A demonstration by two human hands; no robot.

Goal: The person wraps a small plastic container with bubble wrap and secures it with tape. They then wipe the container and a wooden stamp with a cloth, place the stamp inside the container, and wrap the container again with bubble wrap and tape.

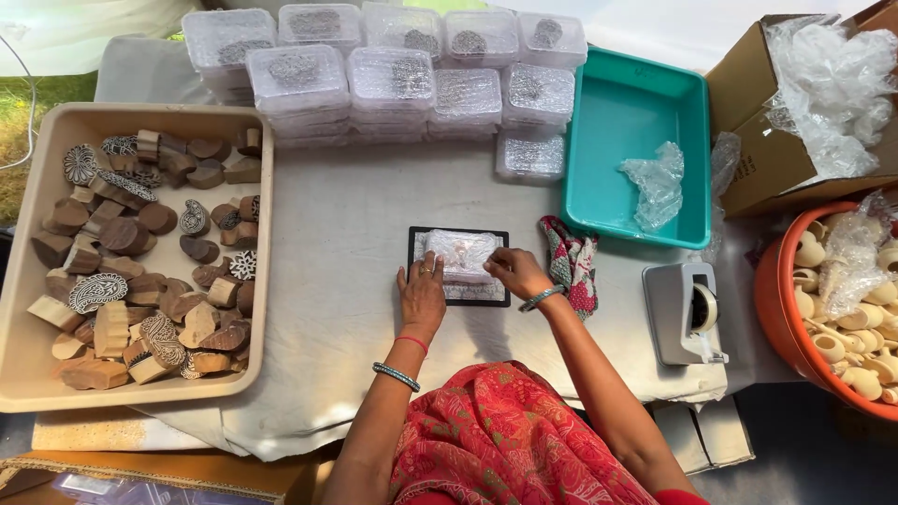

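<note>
Two hands on one small packet, and I'm watching closely. My left hand (423,292) lies flat, fingers stretched out and together, pressing down on the near-left edge of the bubble-wrapped bundle (461,252), gripping nothing, just pinning. My right hand (514,270) comes in from the right with its fingers curled in a pinch at the bundle's right edge; whether it has wrap or a bit of tape between the fingertips I cannot tell, it is too small to see. The bundle sits on a black pad (458,266) in the middle of the white cloth (337,281), near me.

Here's what worries me. The wrap looks springy, so if the left palm lifts early, I'd expect the fold to pop open. The pinch sits right at the edge, and a slip there could let the flap go. The pad could also slide on the cloth if I push sideways.

The tape dispenser (685,311) sits off to the right, well apart from the bundle, so a reach for it would leave one hand holding everything. The patterned rag (571,262) lies just beside my right wrist and could get dragged along. The beige tray of carved wooden blocks (56,374) on the left, the teal tray (585,140) and the stacked wrapped packs (393,79) at the far side are well clear of my elbows.
</note>
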